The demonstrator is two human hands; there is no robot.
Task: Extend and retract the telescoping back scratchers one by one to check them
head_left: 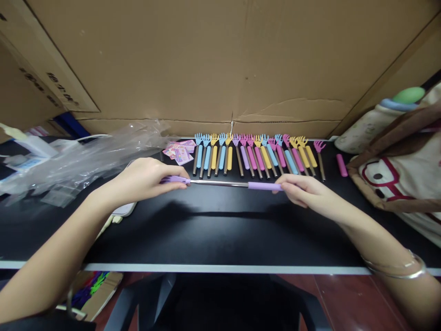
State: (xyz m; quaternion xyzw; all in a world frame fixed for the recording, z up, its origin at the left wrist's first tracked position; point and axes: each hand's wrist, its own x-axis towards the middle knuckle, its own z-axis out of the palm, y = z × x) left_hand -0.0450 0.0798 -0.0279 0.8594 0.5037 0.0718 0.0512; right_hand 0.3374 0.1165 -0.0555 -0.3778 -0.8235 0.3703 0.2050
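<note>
Left hand [146, 177] and right hand [303, 189] clasped a purple scratcher [220, 183], its claw mostly covered; cardboard lettering [63, 87] blurred illegibly.

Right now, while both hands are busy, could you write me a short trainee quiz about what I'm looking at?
1. What colour is the claw end of the telescopic back scratcher held between the left hand and the right hand: (a) blue, (b) purple, (c) yellow?
2. True or false: the left hand grips the sleeve end.
3. Fill in: the small printed cards lie at the ____ end of the row of back scratchers.

Key:
1. b
2. False; the right hand grips the purple sleeve.
3. left
</note>
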